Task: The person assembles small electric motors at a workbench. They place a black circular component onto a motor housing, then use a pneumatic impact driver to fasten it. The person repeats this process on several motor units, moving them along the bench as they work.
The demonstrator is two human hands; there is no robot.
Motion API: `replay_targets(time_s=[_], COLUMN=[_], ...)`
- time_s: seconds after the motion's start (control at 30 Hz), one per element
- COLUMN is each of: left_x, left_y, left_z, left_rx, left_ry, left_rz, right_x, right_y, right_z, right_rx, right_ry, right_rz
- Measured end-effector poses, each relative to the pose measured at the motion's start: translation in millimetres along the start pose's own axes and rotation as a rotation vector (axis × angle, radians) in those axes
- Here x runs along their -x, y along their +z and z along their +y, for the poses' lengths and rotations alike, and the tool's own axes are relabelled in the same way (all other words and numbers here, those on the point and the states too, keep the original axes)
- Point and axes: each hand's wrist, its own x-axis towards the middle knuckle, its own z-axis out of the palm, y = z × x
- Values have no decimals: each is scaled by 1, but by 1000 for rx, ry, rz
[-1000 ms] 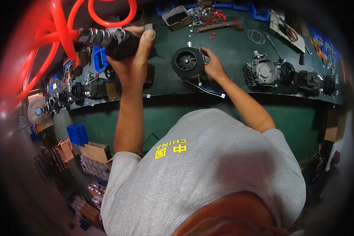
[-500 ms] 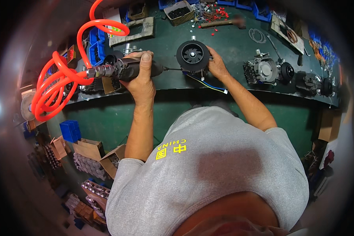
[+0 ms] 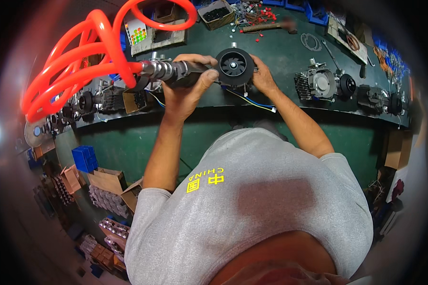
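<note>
My left hand (image 3: 188,95) is wrapped round a dark air screwdriver (image 3: 178,73), its thumb toward the front. A thick orange coiled hose (image 3: 95,50) joins the tool's metal coupling. The tool's front end points at the left side of a small engine with a black finned flywheel (image 3: 234,66); its tip is hidden behind my fingers and the flywheel, so contact cannot be told. My right hand (image 3: 264,78) grips the engine's right side, fingertips partly hidden behind it. Blue and yellow wires (image 3: 254,103) trail from under the engine along the bench edge.
To the right stand two more engines, a nearer one (image 3: 318,83) and a farther one (image 3: 378,97). A spanner (image 3: 332,56), thin gaskets (image 3: 311,42), a hammer (image 3: 266,27) and a carton of black parts (image 3: 216,13) lie toward the back. Other engines (image 3: 107,97) line the left.
My left hand has moved right with the air screwdriver, closer to the engine, and turned. The orange hose has swung up and right. My right hand and the engine are almost still.
</note>
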Motion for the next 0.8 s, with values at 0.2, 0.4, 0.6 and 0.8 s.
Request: replay_targets(time_s=[0.2, 0.4, 0.6, 0.8], left_x=[-8, -17, -11, -10], left_y=[3, 5, 7, 7], left_z=[-19, -8, 4, 5], left_rx=[17, -11, 9, -23], left_ry=[87, 91, 33, 30], left_rz=[-47, -21, 87, 85], right_x=[-3, 2, 65, 108], right_y=[0, -4, -20, 8], right_z=[8, -2, -53, -55], right_rx=[-6, 47, 190, 42], right_ry=[-31, 12, -196, -215], right_rz=[16, 112, 402, -180])
